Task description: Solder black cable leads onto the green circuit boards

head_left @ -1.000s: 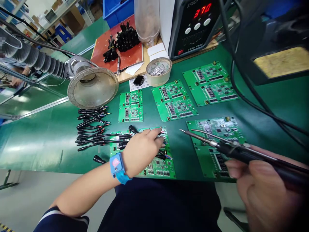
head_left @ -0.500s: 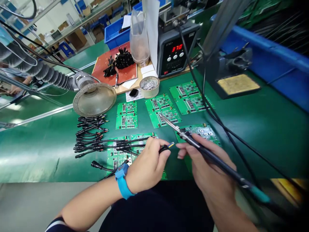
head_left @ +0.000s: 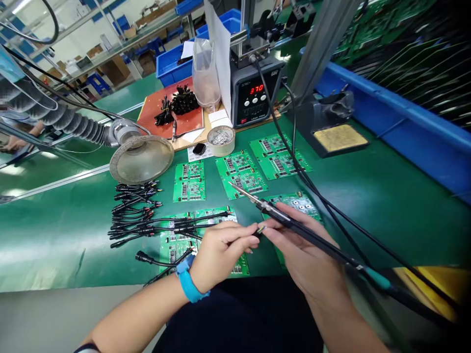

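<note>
My left hand [head_left: 221, 250], with a blue strap at the wrist, pinches a black cable near its stripped end. Short coloured wire ends [head_left: 261, 229] stick out between its fingertips. My right hand [head_left: 309, 252] grips a soldering iron [head_left: 305, 226], its tip pointing up and left above a green circuit board [head_left: 241, 176]. Thumb and forefinger of that same hand touch the wire ends. Beneath my left hand lie more circuit boards [head_left: 176, 238] with black cables [head_left: 198, 217] across them. Another board [head_left: 300, 203] is partly hidden behind my right hand.
Black cables [head_left: 128, 218] are piled at left below a fume extractor hood [head_left: 142, 159]. At the back stand a soldering station [head_left: 255, 95] reading 370 and a round tin [head_left: 221, 142]. A sponge holder [head_left: 340, 137] and blue bin [head_left: 412, 127] are at right.
My hands have come together, and my right fingertips now touch the wire ends. The soldering iron has shifted left and slightly down. The view has turned a little.
</note>
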Available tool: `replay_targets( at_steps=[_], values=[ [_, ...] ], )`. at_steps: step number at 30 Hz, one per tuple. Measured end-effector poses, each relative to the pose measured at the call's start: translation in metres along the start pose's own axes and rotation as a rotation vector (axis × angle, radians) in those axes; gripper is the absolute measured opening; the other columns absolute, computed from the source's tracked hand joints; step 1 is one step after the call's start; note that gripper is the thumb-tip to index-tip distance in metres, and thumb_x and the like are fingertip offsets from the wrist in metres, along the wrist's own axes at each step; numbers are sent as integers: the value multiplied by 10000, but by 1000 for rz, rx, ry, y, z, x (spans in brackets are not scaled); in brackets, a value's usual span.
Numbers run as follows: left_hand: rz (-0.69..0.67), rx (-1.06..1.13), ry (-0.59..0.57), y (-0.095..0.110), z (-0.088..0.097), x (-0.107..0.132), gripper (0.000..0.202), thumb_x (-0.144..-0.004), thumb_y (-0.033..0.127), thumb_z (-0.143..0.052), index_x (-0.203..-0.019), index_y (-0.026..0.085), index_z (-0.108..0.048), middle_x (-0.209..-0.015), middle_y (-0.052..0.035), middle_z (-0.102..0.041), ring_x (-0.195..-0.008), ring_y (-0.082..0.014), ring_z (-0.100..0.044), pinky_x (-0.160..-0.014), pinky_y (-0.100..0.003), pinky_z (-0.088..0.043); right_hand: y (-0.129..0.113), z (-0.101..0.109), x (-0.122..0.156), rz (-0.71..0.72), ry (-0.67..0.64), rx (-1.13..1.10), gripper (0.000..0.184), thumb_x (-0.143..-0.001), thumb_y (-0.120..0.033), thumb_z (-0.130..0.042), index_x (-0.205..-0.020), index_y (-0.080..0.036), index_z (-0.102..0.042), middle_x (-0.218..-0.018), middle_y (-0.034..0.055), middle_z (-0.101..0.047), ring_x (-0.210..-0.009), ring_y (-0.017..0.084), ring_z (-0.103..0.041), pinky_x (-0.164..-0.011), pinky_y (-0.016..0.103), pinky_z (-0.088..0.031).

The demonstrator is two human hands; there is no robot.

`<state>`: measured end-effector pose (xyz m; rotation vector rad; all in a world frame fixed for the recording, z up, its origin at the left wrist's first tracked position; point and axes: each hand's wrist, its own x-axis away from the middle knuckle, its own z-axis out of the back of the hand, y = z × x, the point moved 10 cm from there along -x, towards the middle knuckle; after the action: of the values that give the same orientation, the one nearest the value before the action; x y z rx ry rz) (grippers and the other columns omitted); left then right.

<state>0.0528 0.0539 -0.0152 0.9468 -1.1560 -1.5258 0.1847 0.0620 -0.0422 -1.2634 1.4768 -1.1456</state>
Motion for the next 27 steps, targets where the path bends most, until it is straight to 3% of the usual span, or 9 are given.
replay_targets(
  at_steps=[4, 8, 11, 14, 17, 19, 23, 25, 27],
  values=[
    [-204, -366, -3, 24, -7, 9, 267, -883, 216, -445, -1082, 139, -605, -763, -59, -580, -701, -132, -535, -635, -249, -480, -18, 0, 3, 104, -24, 333, 363, -701, -228, -648, -1050, -269, -554, -835, -12, -638, -756, 114, -623, -732, 224, -537],
    [-190, -611, -42, 22, -13, 17, 308, -903, 222, -393, -1150, 125, -549, -819, -85, -576, -749, -154, -534, -672, -287, -480, -33, -7, 12, 217, -61, 527, 331, -725, -236, -621, -1046, -291, -560, -902, -21, -639, -793, 103, -617, -744, 197, -520],
    [-131, -446, 4, 20, -6, 18, 262, -876, 237, -462, -1074, 148, -608, -791, -69, -604, -732, -147, -553, -672, -268, -482, -28, -4, 14, 151, -18, 455, 351, -703, -234, -643, -1041, -279, -560, -868, -21, -632, -768, 95, -611, -741, 196, -517],
    [81, -64, 84, 4, 1, 16, 210, -832, 254, -534, -971, 157, -657, -725, -42, -623, -639, -124, -576, -605, -237, -502, -18, 1, 16, 67, 104, 192, 351, -680, -208, -661, -1011, -257, -555, -790, -27, -613, -708, 96, -606, -683, 216, -531],
    [292, 327, 152, -15, -6, 17, 224, -798, 248, -567, -944, 103, -656, -704, -54, -638, -585, -120, -593, -536, -218, -513, -10, 1, 23, 48, 249, 11, 318, -675, -184, -660, -969, -229, -547, -754, -23, -609, -658, 111, -607, -621, 248, -540],
    [347, 469, 186, -21, -11, 16, 239, -777, 242, -586, -936, 76, -653, -670, -56, -637, -568, -118, -590, -514, -209, -510, -8, 1, 30, 75, 342, 6, 316, -660, -174, -669, -949, -211, -545, -789, -4, -622, -679, 128, -617, -616, 266, -544],
    [374, 513, 195, -24, -13, 15, 252, -771, 257, -587, -928, 71, -653, -641, -45, -613, -526, -104, -567, -483, -202, -496, -10, 3, 40, 167, 416, 66, 349, -633, -144, -684, -952, -206, -555, -857, 10, -632, -745, 140, -627, -666, 271, -548],
    [385, 396, 164, -24, -7, 19, 243, -782, 267, -571, -926, 91, -657, -639, -28, -586, -471, -86, -539, -455, -202, -478, -15, 8, 42, 213, 404, 101, 342, -656, -146, -666, -974, -210, -560, -871, 13, -642, -758, 144, -631, -693, 277, -548],
    [319, 132, 132, -17, 8, 24, 233, -790, 272, -567, -952, 130, -657, -661, -17, -560, -487, -91, -538, -473, -217, -474, -19, 17, 42, 205, 347, 179, 321, -692, -167, -638, -1002, -206, -563, -855, 24, -655, -745, 151, -635, -697, 281, -549]
  ],
)
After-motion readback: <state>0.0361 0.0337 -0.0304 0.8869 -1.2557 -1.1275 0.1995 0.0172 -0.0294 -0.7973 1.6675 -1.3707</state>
